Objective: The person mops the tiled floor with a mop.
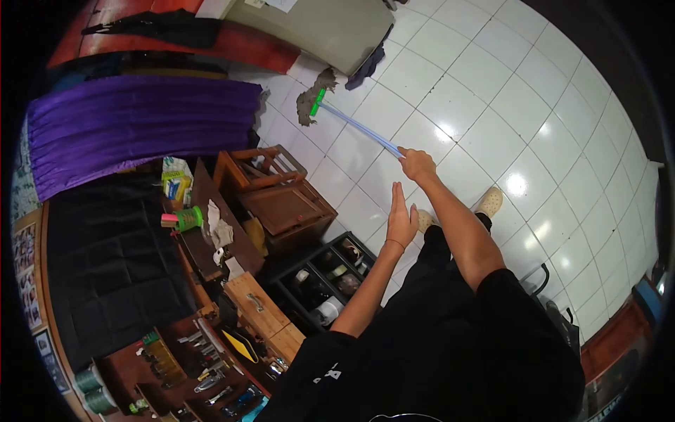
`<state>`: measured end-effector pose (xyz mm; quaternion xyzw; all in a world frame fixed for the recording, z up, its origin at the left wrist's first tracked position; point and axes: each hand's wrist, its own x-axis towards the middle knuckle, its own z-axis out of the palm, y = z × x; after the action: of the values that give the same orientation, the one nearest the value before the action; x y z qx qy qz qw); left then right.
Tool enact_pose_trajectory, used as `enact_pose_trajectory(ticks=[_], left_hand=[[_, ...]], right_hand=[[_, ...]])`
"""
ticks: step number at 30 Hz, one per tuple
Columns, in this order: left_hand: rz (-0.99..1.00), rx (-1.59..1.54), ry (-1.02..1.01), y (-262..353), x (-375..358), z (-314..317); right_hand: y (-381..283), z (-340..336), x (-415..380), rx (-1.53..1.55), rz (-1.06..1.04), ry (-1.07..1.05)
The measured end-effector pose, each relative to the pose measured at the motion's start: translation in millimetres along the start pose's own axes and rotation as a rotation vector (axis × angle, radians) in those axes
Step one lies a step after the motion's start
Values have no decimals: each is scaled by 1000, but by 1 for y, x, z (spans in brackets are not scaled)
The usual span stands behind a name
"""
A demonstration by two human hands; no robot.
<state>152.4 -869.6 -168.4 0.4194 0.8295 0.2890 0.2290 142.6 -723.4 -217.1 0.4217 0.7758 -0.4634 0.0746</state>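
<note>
A mop (358, 126) stretches out ahead of me, with a pale blue handle, a green head and a grey-brown mop cloth (306, 100) lying on the tiles. My right hand (418, 164) is wrapped around the upper part of the handle. Just below and to the left of it, my left hand (401, 224) is held in the air with its fingers straight and the thumb apart. Nothing is in that left hand, and it does not touch the handle.
White floor tiles (485, 63) stretch ahead and to the right. A wooden cabinet (288, 214) and a black compartment crate (330, 278) stand at my left. Beyond them hangs a purple curtain (148, 130). A grey cabinet-like box (316, 32) is by the mop cloth.
</note>
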Motion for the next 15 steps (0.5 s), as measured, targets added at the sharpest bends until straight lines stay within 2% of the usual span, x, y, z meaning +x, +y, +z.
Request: enact_pose_trajectory(ticks=[3, 8, 10, 12, 14, 15], left_hand=[[-5, -48, -22, 6, -3, 13], [79, 7, -193, 11, -8, 63], [107, 18, -354, 44, -12, 64], [134, 42, -456, 71, -14, 69], [199, 59, -699, 88, -17, 83], [266, 47, -745, 78, -23, 107]], right_hand=[[5, -22, -28, -39, -44, 4], [83, -58, -130, -3, -12, 125], [112, -89, -186, 44, 51, 188], [153, -112, -244, 94, 3, 322], [158, -154, -311, 160, 348, 203], [151, -175, -344, 165, 362, 225]])
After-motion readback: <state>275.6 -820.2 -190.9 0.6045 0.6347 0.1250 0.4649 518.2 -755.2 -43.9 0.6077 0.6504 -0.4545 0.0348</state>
